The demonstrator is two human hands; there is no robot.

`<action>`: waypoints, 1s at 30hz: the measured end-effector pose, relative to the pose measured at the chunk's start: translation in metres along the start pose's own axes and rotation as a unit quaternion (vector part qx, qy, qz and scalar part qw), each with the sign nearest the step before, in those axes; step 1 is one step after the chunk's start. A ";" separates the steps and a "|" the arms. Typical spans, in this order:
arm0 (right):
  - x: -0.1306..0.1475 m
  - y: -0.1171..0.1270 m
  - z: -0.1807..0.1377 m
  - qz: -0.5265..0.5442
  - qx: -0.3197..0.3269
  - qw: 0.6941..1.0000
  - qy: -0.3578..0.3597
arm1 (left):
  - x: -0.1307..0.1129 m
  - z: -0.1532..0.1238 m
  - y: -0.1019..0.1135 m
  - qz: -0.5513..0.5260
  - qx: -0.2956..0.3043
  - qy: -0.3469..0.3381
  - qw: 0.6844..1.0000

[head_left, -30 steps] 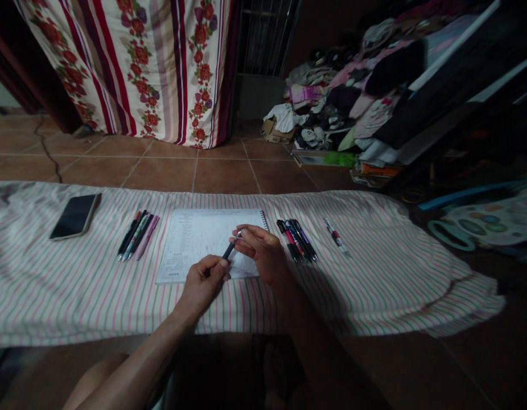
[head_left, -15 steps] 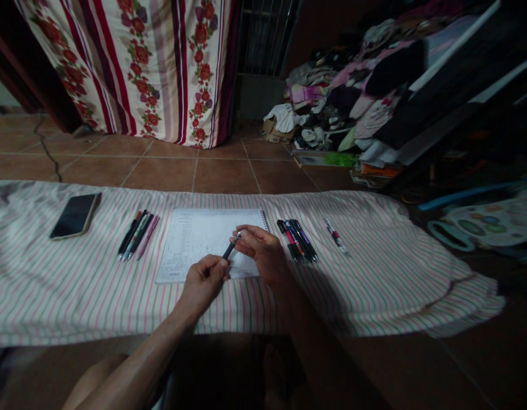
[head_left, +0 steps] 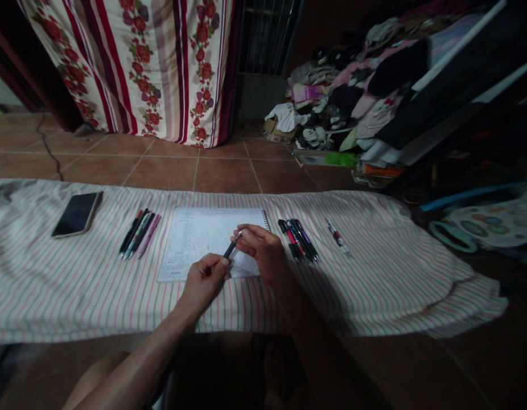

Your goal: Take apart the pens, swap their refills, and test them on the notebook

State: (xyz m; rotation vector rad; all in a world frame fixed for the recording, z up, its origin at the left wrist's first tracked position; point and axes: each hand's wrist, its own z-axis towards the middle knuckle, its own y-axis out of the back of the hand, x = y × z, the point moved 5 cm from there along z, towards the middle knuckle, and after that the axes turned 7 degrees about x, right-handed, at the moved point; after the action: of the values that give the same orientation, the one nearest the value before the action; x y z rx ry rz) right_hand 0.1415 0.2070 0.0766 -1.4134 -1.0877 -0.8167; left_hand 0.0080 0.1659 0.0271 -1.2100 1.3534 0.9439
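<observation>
My left hand (head_left: 206,279) is closed around the lower end of a dark pen (head_left: 231,248), which slants up to the right. The fingers of my right hand (head_left: 263,249) pinch the pen's upper, silvery end. Both hands are above a spiral-bound notebook (head_left: 204,228) lying on the striped cloth. To the left of the notebook is a group of several pens (head_left: 139,234), one of them pink. Another group of several pens (head_left: 298,240), mostly dark, rests just right of my right hand. A single patterned pen (head_left: 337,237) lies farther right.
A phone (head_left: 77,214) lies screen up on the left of the striped cloth (head_left: 400,273). Beyond it is a tiled floor (head_left: 225,171) with a floral curtain (head_left: 165,74). A heap of clothes (head_left: 344,94) is at the back right, near a pale patterned seat-like item (head_left: 481,222).
Both hands keep the same hold on the pen, with almost no movement. The whole view has shifted very slightly.
</observation>
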 end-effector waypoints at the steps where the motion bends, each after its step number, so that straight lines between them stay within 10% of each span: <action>1: 0.000 0.000 0.000 -0.001 0.000 1.000 0.001 | 0.000 0.000 0.000 0.002 0.000 0.000 1.000; 30: 0.001 -0.002 -0.001 -0.011 -0.006 1.000 0.016 | -0.005 -0.001 0.000 -0.003 -0.013 -0.008 1.000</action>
State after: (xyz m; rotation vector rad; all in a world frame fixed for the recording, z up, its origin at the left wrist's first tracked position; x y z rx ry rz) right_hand 0.1400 0.2062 0.0784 -1.3960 -1.0783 -0.8599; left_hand 0.0072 0.1661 0.0317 -1.2228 1.3271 0.9675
